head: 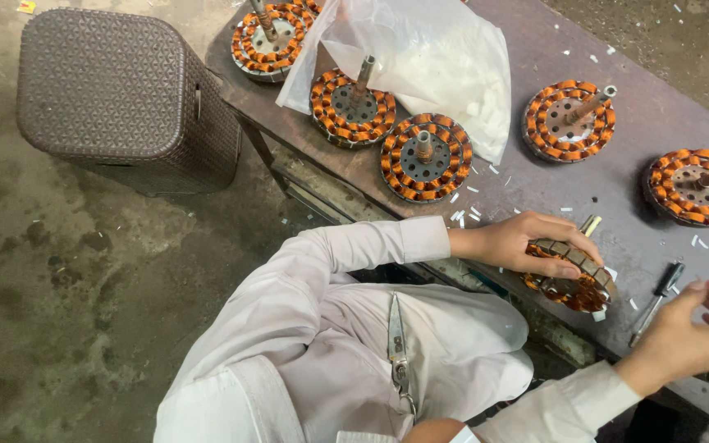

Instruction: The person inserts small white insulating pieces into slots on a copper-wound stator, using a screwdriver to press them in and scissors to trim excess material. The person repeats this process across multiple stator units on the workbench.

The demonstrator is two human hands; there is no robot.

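My left hand (527, 246) rests on top of a round motor stator (572, 287) with orange copper windings, gripping it at the near edge of the dark worktable (617, 180). My right hand (691, 332) hovers just right of it, above the table edge. Its fingers are curled into a pinch, and I cannot tell whether anything small is between them. A dark-handled tool (660, 297) lies on the table between the stator and my right hand. A small yellowish stick (591, 225) lies behind my left hand.
Several more wound stators with shafts stand on the table (426, 157) (569, 120) (697, 185) (352, 107). A clear plastic bag of white slips (445, 57) lies at the back. White scraps litter the top. Scissors (399, 349) lie on my lap. A brown woven stool (116, 90) stands left.
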